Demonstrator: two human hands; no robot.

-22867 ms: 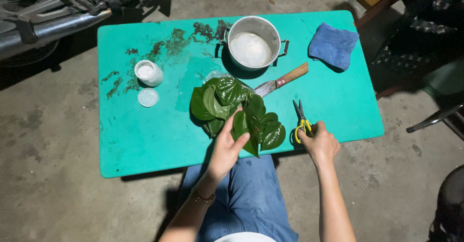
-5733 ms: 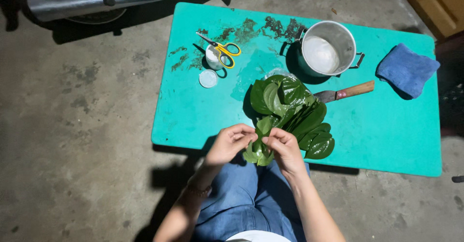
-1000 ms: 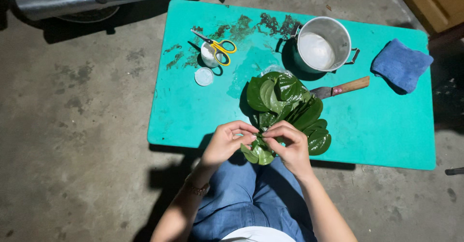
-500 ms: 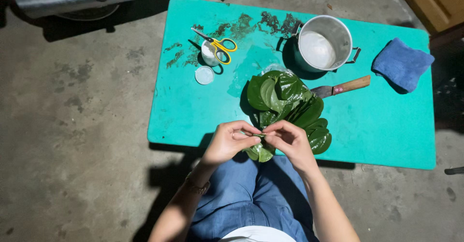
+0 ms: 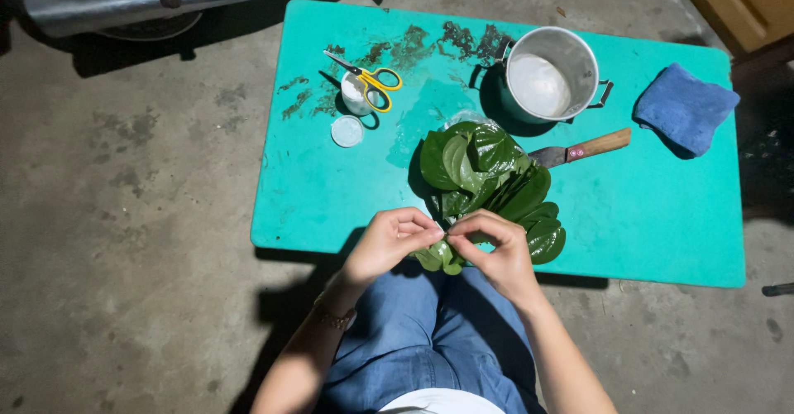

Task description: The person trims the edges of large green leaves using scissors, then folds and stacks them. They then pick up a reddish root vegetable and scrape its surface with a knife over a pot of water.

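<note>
While both hands, left hand [image 5: 390, 242] and right hand [image 5: 494, 248], pinch a folded leaf [image 5: 440, 255] at the surface's [image 5: 331, 191] 6 o'clock edge, folding looks underway; tucking it tighter seems next.

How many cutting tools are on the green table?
2. The yellow-handled scissors rest across the small white cup at upper left; the wooden-handled knife lies right of the leaf pile, blade partly hidden beneath it.
</note>
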